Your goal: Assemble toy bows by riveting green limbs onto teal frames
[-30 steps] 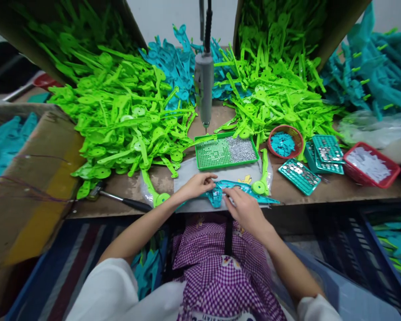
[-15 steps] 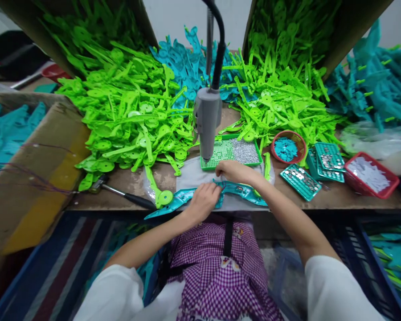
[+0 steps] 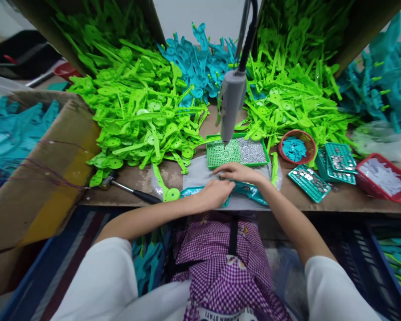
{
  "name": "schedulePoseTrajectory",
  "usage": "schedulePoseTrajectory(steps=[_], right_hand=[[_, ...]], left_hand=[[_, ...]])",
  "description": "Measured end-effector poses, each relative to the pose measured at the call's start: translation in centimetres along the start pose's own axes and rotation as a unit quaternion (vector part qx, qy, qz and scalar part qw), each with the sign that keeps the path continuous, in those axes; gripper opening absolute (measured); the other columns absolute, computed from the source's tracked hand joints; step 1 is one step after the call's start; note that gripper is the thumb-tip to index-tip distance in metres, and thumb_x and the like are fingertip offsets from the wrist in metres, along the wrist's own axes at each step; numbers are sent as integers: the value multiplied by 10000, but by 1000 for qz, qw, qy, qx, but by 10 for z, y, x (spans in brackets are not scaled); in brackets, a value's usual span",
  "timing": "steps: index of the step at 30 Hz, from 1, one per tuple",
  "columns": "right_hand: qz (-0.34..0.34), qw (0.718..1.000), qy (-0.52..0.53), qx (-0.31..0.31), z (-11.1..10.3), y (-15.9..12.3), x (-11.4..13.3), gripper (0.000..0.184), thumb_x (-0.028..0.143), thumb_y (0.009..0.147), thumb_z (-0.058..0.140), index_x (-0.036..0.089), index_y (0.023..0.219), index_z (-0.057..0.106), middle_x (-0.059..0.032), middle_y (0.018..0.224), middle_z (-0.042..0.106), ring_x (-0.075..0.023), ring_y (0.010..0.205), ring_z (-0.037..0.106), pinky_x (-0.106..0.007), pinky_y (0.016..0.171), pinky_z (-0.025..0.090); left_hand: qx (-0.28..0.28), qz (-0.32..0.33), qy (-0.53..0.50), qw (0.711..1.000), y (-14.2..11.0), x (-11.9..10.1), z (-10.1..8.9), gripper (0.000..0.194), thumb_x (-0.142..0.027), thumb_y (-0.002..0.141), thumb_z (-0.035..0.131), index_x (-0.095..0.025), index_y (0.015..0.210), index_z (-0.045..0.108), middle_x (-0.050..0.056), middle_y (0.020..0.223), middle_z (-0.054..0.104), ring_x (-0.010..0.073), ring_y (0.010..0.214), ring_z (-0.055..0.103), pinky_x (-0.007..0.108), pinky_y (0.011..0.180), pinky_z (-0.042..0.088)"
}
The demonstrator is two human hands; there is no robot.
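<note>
A long teal plastic shell (image 3: 254,192) lies across a grey cloth at the table's front edge, both ends showing past my hands. My left hand (image 3: 218,194) is over its middle, fingers bent and closed, and hides that stretch. Just beyond it my right hand (image 3: 235,172) reaches in from the right, fingers bent together near the left fingertips. Whatever is between the fingertips is too small or hidden to see. A grey electric screwdriver (image 3: 232,104) hangs just beyond, its tip over a green tray (image 3: 222,156) of small silver screws.
Heaps of lime-green plastic arms (image 3: 137,107) flank a pile of teal parts (image 3: 195,62). A hammer (image 3: 138,194) lies left. To the right are a basket of teal pieces (image 3: 296,149), green trays with metal discs (image 3: 309,183) and a red basket (image 3: 384,176) of white pieces.
My left hand has moved right along the teal shell, its forearm now covering more of the shell's left part. The right hand's fingers have stretched over towards it. The whole view has shifted slightly.
</note>
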State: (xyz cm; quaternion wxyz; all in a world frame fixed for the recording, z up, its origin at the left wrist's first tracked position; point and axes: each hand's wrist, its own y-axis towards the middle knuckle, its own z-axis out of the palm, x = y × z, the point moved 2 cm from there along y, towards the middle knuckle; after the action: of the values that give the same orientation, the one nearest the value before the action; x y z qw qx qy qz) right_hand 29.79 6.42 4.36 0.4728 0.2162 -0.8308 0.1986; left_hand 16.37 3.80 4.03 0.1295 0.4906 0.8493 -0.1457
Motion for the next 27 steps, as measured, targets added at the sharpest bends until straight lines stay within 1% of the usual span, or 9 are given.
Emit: schedulePoseTrajectory(steps=[2,4,7,10,13,15,17,23,27], right_hand=[[19,988,-22,-154,4,-22,1,250,190,885,483,183,1063,657,-60,1061,699,-166,961,627,-317,867,476],[27,962,-51,-266,17,-48,5,228,274,914,482,184,1047,642,-66,999,695,-168,887,627,-311,805,487],[10,952,-136,-273,49,-77,9,355,449,875,562,181,1103,604,-82,954,678,-192,841,620,-321,748,490],[-4,940,-243,-238,75,-88,6,339,445,890,544,181,1092,612,-106,956,676,-225,876,624,-362,796,475],[21,932,-224,-285,76,-89,0,279,376,950,439,182,984,638,-90,882,681,-198,808,629,-329,768,472],[69,925,-169,-333,64,-89,-6,295,429,926,474,186,901,639,-65,811,675,-180,732,618,-302,709,466],[130,917,-130,-354,51,-87,-11,327,494,884,517,195,816,630,-33,721,655,-165,645,593,-286,641,440],[227,913,-169,-293,33,-65,-18,334,503,846,527,209,709,604,-5,608,618,-168,601,571,-267,565,326],[237,918,-223,-228,27,-55,-21,345,515,846,516,214,713,619,-23,657,651,-187,635,579,-269,559,296]], left_hand=[[45,-72,-200,976,10,11,0,85,-146,877,500,-143,842,577,52,759,676,181,721,660,295,700,509],[82,-149,-398,902,16,21,4,91,-162,878,515,-139,796,550,19,662,654,147,625,658,270,649,523],[76,-230,-566,788,18,29,10,108,-175,857,581,-132,768,537,5,641,642,106,563,636,255,626,533],[65,-239,-612,751,14,29,13,114,-185,838,623,-126,766,557,12,672,648,84,566,619,252,645,535],[35,-205,-528,824,5,28,12,90,-186,864,579,-126,796,575,23,710,642,108,605,618,289,661,540],[-42,-143,-396,906,-5,24,11,64,-186,866,572,-135,837,596,46,809,649,153,738,639,332,738,537],[-124,-74,-271,952,-18,15,14,79,-201,886,552,-153,902,613,70,945,646,185,901,628,352,836,514],[-251,-56,-161,953,-34,-17,46,125,-192,934,475,-172,959,595,83,1136,662,208,1043,616,373,922,466],[-285,-97,-172,938,-22,-24,58,85,-167,893,516,-186,882,599,65,995,701,199,951,645,363,880,465]])
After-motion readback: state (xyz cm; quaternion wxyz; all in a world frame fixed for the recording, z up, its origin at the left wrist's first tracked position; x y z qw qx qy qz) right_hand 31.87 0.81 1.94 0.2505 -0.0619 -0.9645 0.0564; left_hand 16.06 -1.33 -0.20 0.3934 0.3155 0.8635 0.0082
